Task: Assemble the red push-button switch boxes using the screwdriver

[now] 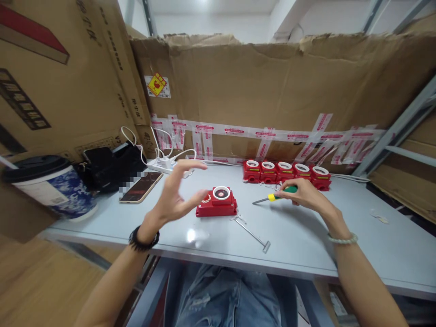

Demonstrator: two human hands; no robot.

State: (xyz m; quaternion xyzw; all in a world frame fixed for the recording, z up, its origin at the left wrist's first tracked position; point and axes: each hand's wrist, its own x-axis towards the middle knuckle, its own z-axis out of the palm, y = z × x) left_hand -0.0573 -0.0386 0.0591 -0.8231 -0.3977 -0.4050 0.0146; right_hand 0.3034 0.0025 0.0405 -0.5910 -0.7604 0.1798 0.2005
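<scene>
In the head view my right hand (299, 194) grips a screwdriver (289, 190) by its green and yellow handle, its shaft tilted down to the left. Thumb and fingers spread wide, my left hand (179, 193) hovers just left of a red box-shaped device (217, 209) without gripping it. A white ring surrounds a round dark opening on that device's top. In front of it a small metal hammer-shaped tool (254, 234) lies on the table, tied near the device by a thin white cord. Behind the screwdriver stands a row of several similar red devices (284, 172).
A phone (142, 187), a power strip (165, 164) with white cables, a black bag-like object (114, 168) and a lidded paper cup (56, 188) occupy the left side. Cardboard (238, 86) walls the back of the table (306, 245). Metal shelving (398, 122) borders the right.
</scene>
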